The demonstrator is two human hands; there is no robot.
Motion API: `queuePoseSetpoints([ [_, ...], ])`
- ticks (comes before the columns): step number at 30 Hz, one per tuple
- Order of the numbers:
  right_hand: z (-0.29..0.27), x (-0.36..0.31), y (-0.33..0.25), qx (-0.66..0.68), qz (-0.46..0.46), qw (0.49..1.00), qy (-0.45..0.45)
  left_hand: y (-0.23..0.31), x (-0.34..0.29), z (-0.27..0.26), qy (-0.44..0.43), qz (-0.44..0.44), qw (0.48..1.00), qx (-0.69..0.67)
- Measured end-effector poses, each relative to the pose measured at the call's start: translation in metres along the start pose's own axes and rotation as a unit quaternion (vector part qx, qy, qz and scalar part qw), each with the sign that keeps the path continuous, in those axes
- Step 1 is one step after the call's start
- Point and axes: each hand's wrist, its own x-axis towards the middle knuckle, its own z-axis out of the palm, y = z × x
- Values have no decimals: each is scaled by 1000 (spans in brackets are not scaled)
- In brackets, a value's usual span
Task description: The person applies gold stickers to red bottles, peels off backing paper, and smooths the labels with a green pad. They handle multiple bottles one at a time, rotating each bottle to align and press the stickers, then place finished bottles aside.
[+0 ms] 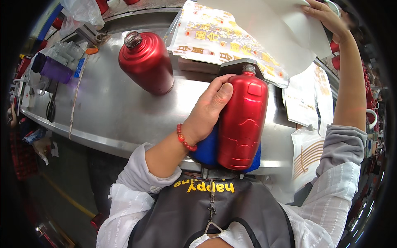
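Note:
My left hand (210, 106) is closed around the upper left side of a glossy red bottle (243, 124), which has a clear threaded neck and raised ridges on its front. The bottle leans back against a dark angular block, its base toward me over a blue cloth (206, 146). At the upper right, my right hand (326, 17) pinches the far edge of a large plain whitish sheet (285, 37). That sheet lies partly over a sheet with gold and red printing (211, 31). A second red bottle (147, 62) stands on the metal table to the left.
The metal table (107, 107) has a purple bottle (56, 69), clear glassware, black scissors (51, 105) and a string across its left side. More printed sheets (304, 99) lie at the right, one hanging over the front edge. A plastic bag (84, 14) sits at the back left.

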Motion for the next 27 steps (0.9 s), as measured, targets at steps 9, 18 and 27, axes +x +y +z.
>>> queuePoseSetpoints([
  [9,-9,-125,142,361,58,921,137,-2,2,6,-15,10,999,-29],
  [18,47,-514,295,164,-39,878,449,-6,-1,-7,-43,-10,995,-84],
  [27,162,-791,388,494,397,434,640,-8,4,-24,-19,-74,993,-92],
])
